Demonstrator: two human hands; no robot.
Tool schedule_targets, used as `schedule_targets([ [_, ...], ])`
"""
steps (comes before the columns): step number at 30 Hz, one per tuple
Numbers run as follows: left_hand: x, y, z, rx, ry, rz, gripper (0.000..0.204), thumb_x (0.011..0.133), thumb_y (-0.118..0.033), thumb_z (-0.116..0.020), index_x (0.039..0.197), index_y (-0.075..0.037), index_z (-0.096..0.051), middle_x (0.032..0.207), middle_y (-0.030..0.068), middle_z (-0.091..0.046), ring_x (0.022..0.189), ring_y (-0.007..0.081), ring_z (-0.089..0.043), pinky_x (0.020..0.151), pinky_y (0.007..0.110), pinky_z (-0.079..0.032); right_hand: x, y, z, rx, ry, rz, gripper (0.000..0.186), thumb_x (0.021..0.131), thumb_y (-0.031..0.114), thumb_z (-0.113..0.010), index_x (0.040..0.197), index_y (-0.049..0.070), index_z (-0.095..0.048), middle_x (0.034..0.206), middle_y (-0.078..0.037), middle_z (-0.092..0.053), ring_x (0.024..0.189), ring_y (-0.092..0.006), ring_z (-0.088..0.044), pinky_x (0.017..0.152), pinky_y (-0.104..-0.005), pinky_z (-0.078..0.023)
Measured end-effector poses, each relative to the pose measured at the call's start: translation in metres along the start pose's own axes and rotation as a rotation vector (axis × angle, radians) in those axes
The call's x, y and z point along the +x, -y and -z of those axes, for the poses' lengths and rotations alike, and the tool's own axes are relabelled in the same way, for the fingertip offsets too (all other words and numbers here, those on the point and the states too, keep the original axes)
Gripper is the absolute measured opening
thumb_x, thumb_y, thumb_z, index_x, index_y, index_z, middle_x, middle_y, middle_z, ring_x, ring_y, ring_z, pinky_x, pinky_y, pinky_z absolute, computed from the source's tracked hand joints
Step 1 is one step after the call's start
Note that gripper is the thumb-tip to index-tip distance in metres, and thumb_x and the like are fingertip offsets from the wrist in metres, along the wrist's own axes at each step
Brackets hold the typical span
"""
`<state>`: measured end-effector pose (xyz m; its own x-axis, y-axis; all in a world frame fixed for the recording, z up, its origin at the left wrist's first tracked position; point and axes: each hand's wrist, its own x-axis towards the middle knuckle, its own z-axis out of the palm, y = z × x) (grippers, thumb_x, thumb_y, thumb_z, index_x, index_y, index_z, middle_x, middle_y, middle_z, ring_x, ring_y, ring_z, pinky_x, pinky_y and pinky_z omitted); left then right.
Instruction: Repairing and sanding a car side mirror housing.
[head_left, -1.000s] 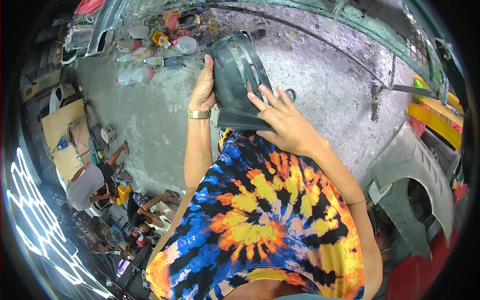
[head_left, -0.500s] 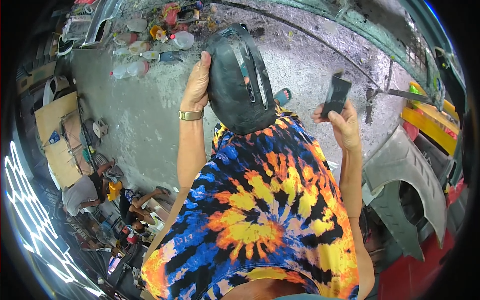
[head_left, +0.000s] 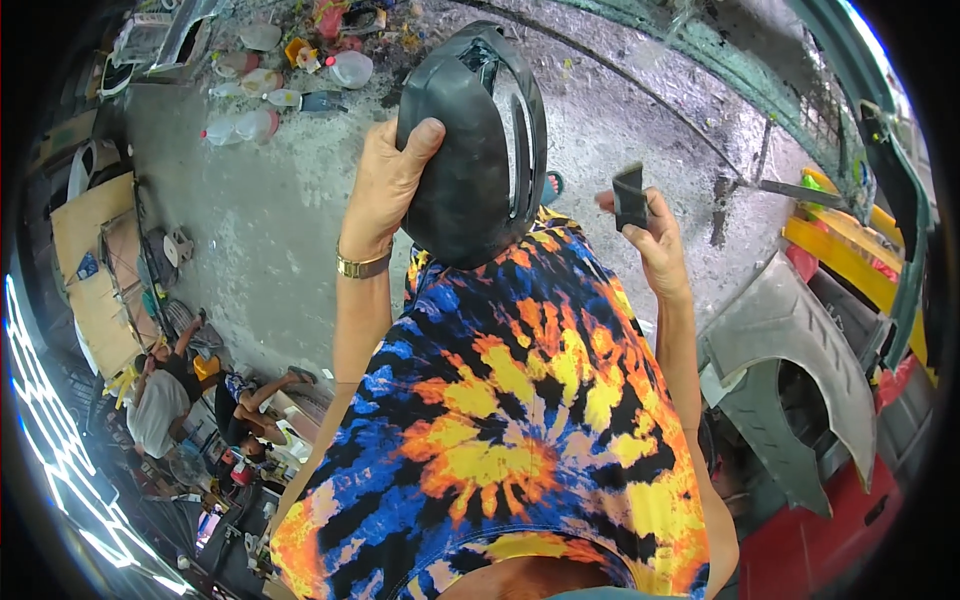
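Note:
My left hand, with a gold watch at its wrist, grips the left side of a car side mirror housing. The housing is dull black and rounded, with a long slot along its right side. It is held upright in front of my chest, and my left fingers are hidden behind it. Off to the right, apart from the housing, my right hand pinches a small folded piece of dark sandpaper between thumb and fingers. One of its fingers is blurred.
Several plastic bottles lie on the concrete floor at the far left. Grey car fenders lean at the right by yellow parts and a red panel. Two people sit at the lower left near cardboard.
The housing has turned and shifted slightly left and up, with my left thumb now further across it. My right hand has moved left with the sandpaper. A seated person has raised their arms.

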<state>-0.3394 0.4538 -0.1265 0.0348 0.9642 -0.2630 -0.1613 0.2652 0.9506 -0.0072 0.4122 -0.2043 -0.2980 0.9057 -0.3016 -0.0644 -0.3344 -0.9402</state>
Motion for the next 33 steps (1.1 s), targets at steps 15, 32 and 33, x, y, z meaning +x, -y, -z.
schedule_targets([
  [15, -0.012, 0.025, 0.018, -0.113, -0.172, -0.125, 0.056, 0.097, -0.049, -0.049, 0.115, 0.002, -0.061, 0.106, 0.0059, -0.067, 0.095, 0.0146, -0.062, 0.087, 0.031, -0.049, 0.016, 0.001, -0.027, 0.236, -0.029, -0.041, 0.039, 0.097, 0.025, -0.053, 0.128, 0.002, -0.047, 0.114, -0.013, -0.063, 0.101, -0.0185, -0.061, 0.093, -0.0337, -0.046],
  [32, -0.03, 0.035, 0.049, -0.391, -0.024, 0.1, 0.055, 0.087, -0.006, -0.067, 0.134, -0.005, -0.038, 0.115, 0.0084, -0.062, 0.104, 0.0143, -0.059, 0.093, 0.032, -0.046, 0.085, -0.052, -0.06, 0.824, 0.381, -0.457, 0.036, 0.099, 0.038, -0.048, 0.115, 0.006, -0.055, 0.114, -0.015, -0.063, 0.101, -0.0266, -0.063, 0.084, -0.0472, -0.051],
  [33, -0.033, 0.034, 0.048, -0.354, 0.01, 0.089, 0.058, 0.087, -0.003, -0.066, 0.136, -0.006, -0.035, 0.113, 0.0086, -0.062, 0.101, 0.0139, -0.06, 0.092, 0.03, -0.047, 0.087, -0.051, -0.058, 0.809, 0.381, -0.466, 0.037, 0.099, 0.039, -0.047, 0.115, 0.007, -0.055, 0.114, -0.014, -0.063, 0.101, -0.0259, -0.063, 0.083, -0.0464, -0.051],
])
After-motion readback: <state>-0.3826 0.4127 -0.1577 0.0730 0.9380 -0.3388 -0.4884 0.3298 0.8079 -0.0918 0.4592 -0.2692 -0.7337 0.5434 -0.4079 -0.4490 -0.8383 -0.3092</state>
